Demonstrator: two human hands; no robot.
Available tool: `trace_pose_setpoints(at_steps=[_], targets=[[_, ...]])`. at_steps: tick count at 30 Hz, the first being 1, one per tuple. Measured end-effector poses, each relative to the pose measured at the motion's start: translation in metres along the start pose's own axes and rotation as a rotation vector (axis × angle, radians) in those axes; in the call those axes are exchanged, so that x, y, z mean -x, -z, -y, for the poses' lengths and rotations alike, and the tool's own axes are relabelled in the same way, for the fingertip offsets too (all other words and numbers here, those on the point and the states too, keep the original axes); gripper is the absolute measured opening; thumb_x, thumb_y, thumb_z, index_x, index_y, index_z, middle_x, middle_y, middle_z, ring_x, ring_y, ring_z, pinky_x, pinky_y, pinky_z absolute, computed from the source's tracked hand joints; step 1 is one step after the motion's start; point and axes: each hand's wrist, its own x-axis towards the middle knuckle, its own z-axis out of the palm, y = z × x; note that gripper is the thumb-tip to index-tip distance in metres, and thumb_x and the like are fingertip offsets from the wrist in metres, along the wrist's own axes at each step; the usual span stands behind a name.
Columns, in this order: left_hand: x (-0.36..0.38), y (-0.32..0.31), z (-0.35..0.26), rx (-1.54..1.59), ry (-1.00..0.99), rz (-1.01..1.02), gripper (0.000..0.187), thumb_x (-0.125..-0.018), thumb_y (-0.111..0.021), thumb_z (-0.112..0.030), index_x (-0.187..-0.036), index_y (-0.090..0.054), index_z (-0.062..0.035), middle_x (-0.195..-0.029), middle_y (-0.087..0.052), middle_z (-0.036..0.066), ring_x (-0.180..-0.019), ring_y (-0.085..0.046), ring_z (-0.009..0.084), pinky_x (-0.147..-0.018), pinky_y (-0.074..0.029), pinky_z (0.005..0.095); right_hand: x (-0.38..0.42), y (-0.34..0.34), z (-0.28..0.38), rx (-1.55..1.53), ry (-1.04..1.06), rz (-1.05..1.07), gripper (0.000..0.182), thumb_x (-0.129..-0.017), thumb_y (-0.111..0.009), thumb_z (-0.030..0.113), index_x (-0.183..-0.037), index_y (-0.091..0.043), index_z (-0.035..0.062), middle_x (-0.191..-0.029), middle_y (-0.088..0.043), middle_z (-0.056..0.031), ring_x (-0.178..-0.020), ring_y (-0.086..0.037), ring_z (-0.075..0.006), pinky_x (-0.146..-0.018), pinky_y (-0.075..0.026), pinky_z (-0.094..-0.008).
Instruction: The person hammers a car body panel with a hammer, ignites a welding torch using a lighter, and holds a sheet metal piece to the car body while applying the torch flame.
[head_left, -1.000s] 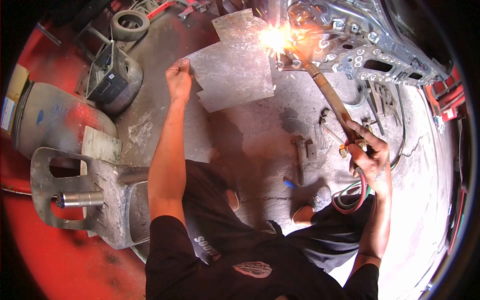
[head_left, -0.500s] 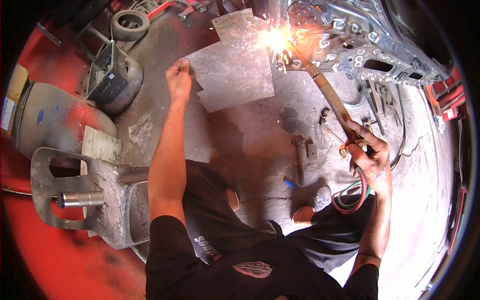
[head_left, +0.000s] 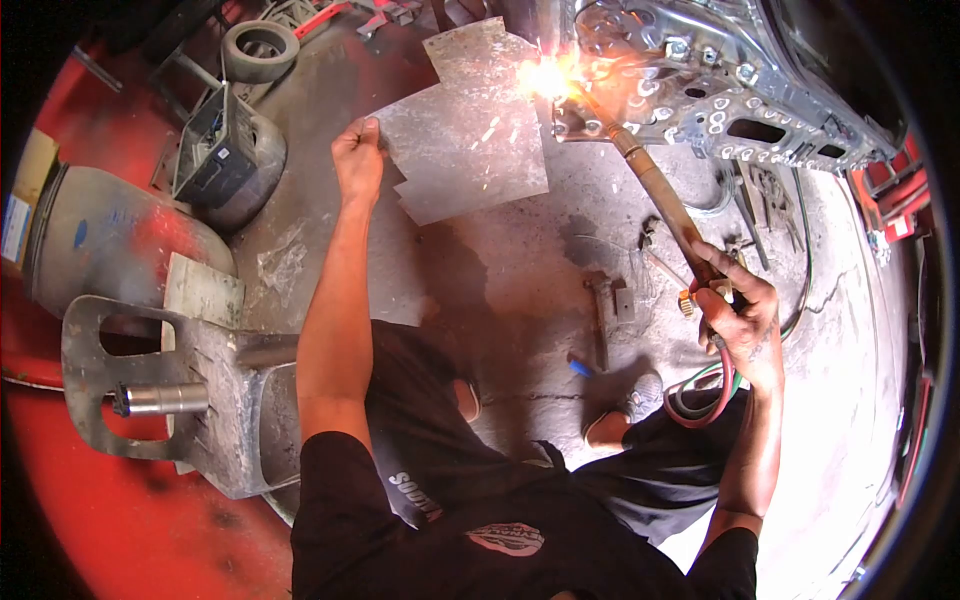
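My left hand [head_left: 358,158] pinches the left edge of a flat grey metal sheet [head_left: 465,135] with a stepped outline. In my right hand [head_left: 738,315] is a gas welding torch [head_left: 660,185], fingers wrapped round its handle near a brass valve knob. Its long tube slants up and left. A bright flame with a few sparks [head_left: 548,78] glows at the tip, where the sheet's right edge meets a bare metal car body panel [head_left: 690,80]. The glare hides the exact contact there. Red and green hoses [head_left: 700,405] hang looped below my right hand.
A hammer [head_left: 600,320] lies on the concrete floor between my feet and the panel. At left are a grey plastic chair [head_left: 210,345] with a metal cylinder [head_left: 165,398] on it, a drum [head_left: 120,235], a black crate [head_left: 215,150] and a tyre [head_left: 260,50].
The spray of sparks round the flame has shrunk, and a few bright streaks now show over the sheet. Both hands, the sheet and the torch stay almost still.
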Motion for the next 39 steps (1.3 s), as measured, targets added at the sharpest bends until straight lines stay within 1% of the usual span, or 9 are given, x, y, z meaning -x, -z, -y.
trace_pose_setpoints(at_steps=[6,9,15,18,21,27,30,39], targets=[[-0.001,0.001,0.002,0.036,-0.002,0.019,0.02,-0.102,-0.057,-0.02,-0.102,-0.071,-0.005,-0.089,-0.067,-0.001,-0.079,-0.06,0.009,-0.07,-0.052,0.0291,0.0,0.001,-0.001,0.008,-0.008,0.003,0.053,-0.09,-0.07,0.02,-0.136,-0.056,-0.0014,-0.071,-0.06,-0.0012,-0.05,-0.055,-0.0056,-0.046,-0.043,-0.0209],[0.004,-0.006,-0.008,0.064,-0.003,-0.024,0.022,-0.101,-0.056,-0.015,-0.089,-0.068,-0.0012,-0.081,-0.062,-0.002,-0.072,-0.054,0.0065,-0.064,-0.047,0.027,0.0,0.001,-0.001,0.008,-0.011,0.006,0.052,-0.09,-0.07,0.02,-0.136,-0.056,-0.0015,-0.071,-0.06,-0.001,-0.05,-0.054,-0.0056,-0.045,-0.043,-0.0209],[0.005,-0.007,-0.011,0.034,0.014,-0.039,0.023,-0.102,-0.055,-0.015,-0.09,-0.068,-0.0014,-0.08,-0.062,-0.003,-0.071,-0.053,0.006,-0.063,-0.046,0.0261,-0.001,0.0,-0.002,0.01,0.007,-0.001,0.052,-0.09,-0.07,0.02,-0.136,-0.057,-0.0012,-0.071,-0.06,-0.0011,-0.05,-0.054,-0.0055,-0.045,-0.043,-0.0208],[0.002,-0.001,-0.003,0.023,0.025,0.0,0.021,-0.102,-0.057,-0.019,-0.106,-0.07,-0.0039,-0.092,-0.068,0.0,-0.081,-0.061,0.0096,-0.071,-0.052,0.0292,-0.001,0.0,-0.002,0.012,0.015,0.002,0.052,-0.09,-0.07,0.021,-0.136,-0.057,-0.001,-0.072,-0.06,-0.0014,-0.05,-0.054,-0.0054,-0.045,-0.043,-0.0207],[0.0,0.0,-0.002,0.009,0.052,0.009,0.021,-0.102,-0.056,-0.02,-0.107,-0.07,-0.004,-0.093,-0.068,0.0,-0.081,-0.061,0.0095,-0.071,-0.052,0.0288,-0.001,0.001,-0.002,0.011,0.015,0.008,0.052,-0.09,-0.07,0.021,-0.136,-0.057,-0.001,-0.072,-0.061,-0.0016,-0.05,-0.054,-0.0054,-0.045,-0.043,-0.0207],[-0.001,0.0,0.002,0.043,0.005,0.03,0.022,-0.103,-0.056,-0.021,-0.105,-0.07,-0.0041,-0.092,-0.069,0.0,-0.081,-0.063,0.0095,-0.071,-0.052,0.0287,-0.001,0.001,-0.003,0.009,0.008,0.008,0.053,-0.09,-0.071,0.023,-0.136,-0.057,-0.0009,-0.072,-0.061,-0.0017,-0.05,-0.054,-0.0054,-0.045,-0.043,-0.0209],[0.002,-0.004,-0.005,0.065,0.0,-0.001,0.022,-0.102,-0.054,-0.015,-0.093,-0.069,-0.0023,-0.084,-0.064,-0.001,-0.076,-0.058,0.0078,-0.069,-0.052,0.0286,-0.001,0.002,-0.004,0.002,0.002,0.008,0.053,-0.091,-0.071,0.023,-0.136,-0.057,-0.0007,-0.073,-0.061,-0.0017,-0.05,-0.054,-0.0055,-0.045,-0.043,-0.0211],[0.003,-0.004,-0.007,0.079,0.017,0.0,0.021,-0.102,-0.055,-0.016,-0.094,-0.069,-0.0022,-0.085,-0.065,-0.001,-0.077,-0.059,0.0079,-0.069,-0.052,0.029,-0.001,0.002,-0.004,0.018,-0.006,0.008,0.052,-0.091,-0.07,0.021,-0.136,-0.056,-0.0008,-0.073,-0.061,-0.0016,-0.05,-0.054,-0.0057,-0.045,-0.043,-0.0212]])
